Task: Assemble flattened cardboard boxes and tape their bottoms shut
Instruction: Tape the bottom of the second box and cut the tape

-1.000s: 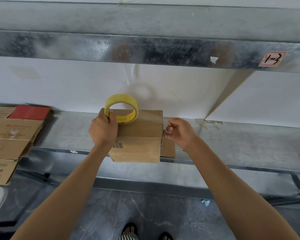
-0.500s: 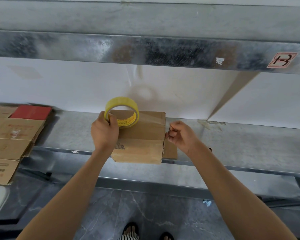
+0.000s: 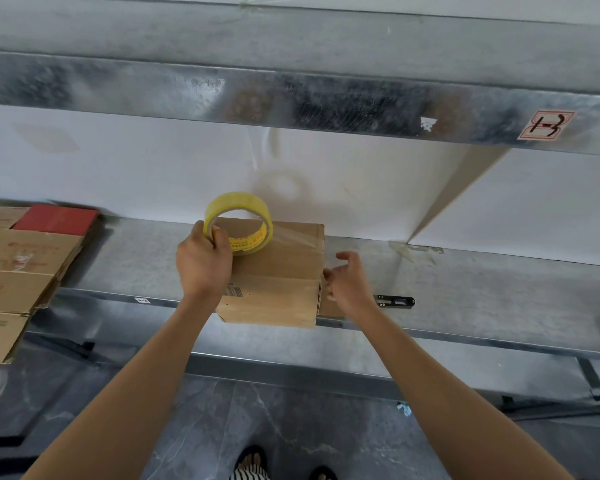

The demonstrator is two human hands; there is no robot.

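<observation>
Head view: left grip [image 3: 203,263] curls tight round the yellow tape roll [image 3: 243,211], at the far left of the brown box [image 3: 278,275]. Right grip [image 3: 350,284] has loose fingers touching the box's right edge. Clear tape [image 3: 300,237] runs across the box. It sits on the metal shelf [image 3: 471,282].

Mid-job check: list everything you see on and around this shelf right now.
tape roll: one, yellow, over the box's far-left corner
cardboard box: one, brown, shelf front edge, centre
flattened boxes: one stack, brown with a red panel, shelf left
small black tool: one, black, shelf front, right of the box
metal shelf: one, grey, across the view
label: one, red-bordered, upper beam right
left hand: grips the tape roll
right hand: fingers loose, at the box's right edge
feet: two, sandalled, floor below
</observation>
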